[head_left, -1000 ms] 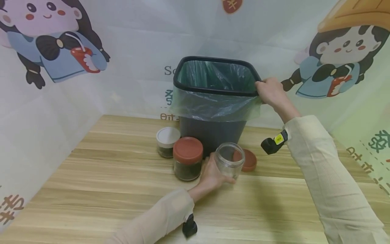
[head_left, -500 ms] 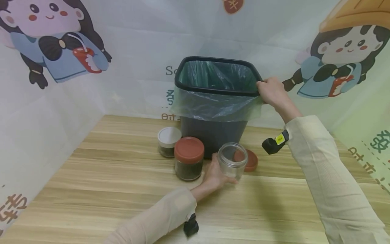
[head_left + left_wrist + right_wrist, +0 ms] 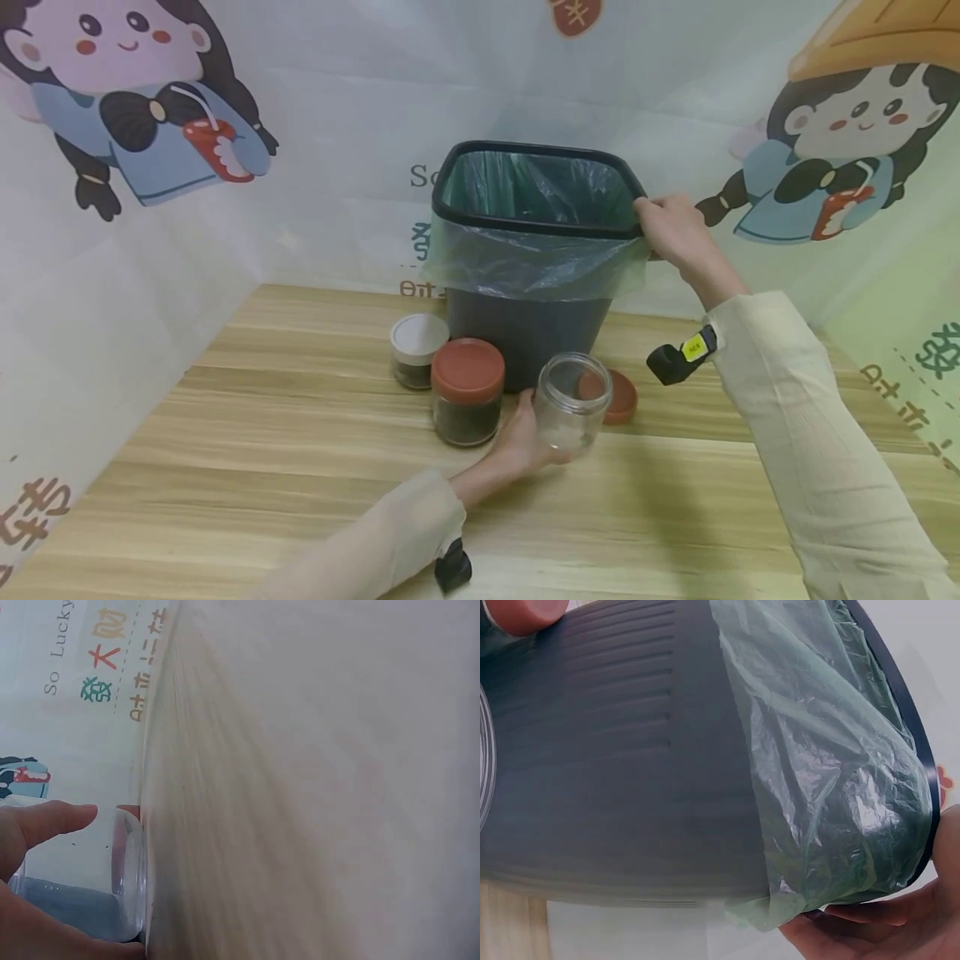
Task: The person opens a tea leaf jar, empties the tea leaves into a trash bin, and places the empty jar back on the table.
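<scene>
An open clear jar stands upright before a dark trash can. My left hand is beside the jar, its thumb and fingers spread around its near left side. The left wrist view shows the thumb nearly straight across the clear jar; whether it touches the glass I cannot tell. My right hand grips the right corner of the can's black rim, over the green liner bag. In the right wrist view, the thumb is outside the rim, with fingers under it.
To the left of the clear jar stands a dark-filled jar with a red lid. A smaller white-lidded jar is behind it. A loose red lid lies right of the clear jar. Printed cloth rises behind the wooden table.
My left hand has drawn slightly back and left from the clear jar, its thumb lower against it. The right hand stays on the rim, and the jars stand as before.
</scene>
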`<state>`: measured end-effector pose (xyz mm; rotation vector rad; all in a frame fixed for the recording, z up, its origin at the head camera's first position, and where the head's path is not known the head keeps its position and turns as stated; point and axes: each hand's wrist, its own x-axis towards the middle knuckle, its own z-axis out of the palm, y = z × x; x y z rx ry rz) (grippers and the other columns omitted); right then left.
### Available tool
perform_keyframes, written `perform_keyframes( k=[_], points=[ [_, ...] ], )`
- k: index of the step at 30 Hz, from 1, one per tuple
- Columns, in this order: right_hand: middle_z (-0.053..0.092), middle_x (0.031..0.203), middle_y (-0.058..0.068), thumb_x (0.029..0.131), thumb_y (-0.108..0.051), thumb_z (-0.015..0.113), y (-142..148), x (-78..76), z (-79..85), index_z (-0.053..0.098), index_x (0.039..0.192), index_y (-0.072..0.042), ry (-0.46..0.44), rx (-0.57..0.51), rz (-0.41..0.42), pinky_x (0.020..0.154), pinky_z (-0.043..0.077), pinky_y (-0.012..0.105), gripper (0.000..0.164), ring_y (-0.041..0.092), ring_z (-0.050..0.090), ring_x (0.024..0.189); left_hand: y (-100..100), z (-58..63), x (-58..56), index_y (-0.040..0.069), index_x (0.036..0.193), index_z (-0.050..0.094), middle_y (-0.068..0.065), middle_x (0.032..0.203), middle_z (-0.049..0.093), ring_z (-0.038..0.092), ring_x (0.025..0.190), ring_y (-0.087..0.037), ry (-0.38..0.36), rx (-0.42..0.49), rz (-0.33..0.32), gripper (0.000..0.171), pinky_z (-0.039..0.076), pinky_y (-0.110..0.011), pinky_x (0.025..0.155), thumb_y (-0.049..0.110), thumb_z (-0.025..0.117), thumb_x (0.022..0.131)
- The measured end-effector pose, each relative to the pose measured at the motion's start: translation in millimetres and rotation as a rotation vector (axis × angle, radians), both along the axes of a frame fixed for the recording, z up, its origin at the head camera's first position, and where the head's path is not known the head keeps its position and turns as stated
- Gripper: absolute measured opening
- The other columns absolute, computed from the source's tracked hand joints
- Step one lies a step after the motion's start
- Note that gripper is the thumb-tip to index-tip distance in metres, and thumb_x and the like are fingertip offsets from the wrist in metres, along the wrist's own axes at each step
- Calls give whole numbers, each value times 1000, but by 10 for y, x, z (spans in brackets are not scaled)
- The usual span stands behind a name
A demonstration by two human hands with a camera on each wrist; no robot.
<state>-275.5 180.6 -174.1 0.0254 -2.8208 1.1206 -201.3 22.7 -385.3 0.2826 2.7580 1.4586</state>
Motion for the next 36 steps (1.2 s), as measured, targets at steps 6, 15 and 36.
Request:
perform_keyframes(
  k=[6,15,36],
  points=[
    [39,85,10,95,-35,23,14,12,-23,48,100,4,3,-53,27,87,46,40,46,20,44,80,-166,36,60,-5,117,44,-21,109,54,51,103,-36,25,-49,-94,70,43,-44,86,8,78,58],
    [48,116,22,94,-47,19,152,140,-169,37,130,5,21,-211,68,80,50,27,66,25,53,99,-562,103,109,-6,114,49,-21,108,57,54,102,-32,81,-145,-380,54,44,-40,86,12,73,70],
    [58,102,30,94,-10,40,426,750,-1344,49,111,16,49,-70,236,68,53,30,32,36,60,89,-1393,101,103,-8,99,57,-20,95,61,60,89,-27,66,129,-449,24,51,-26,76,3,64,79]
  ],
)
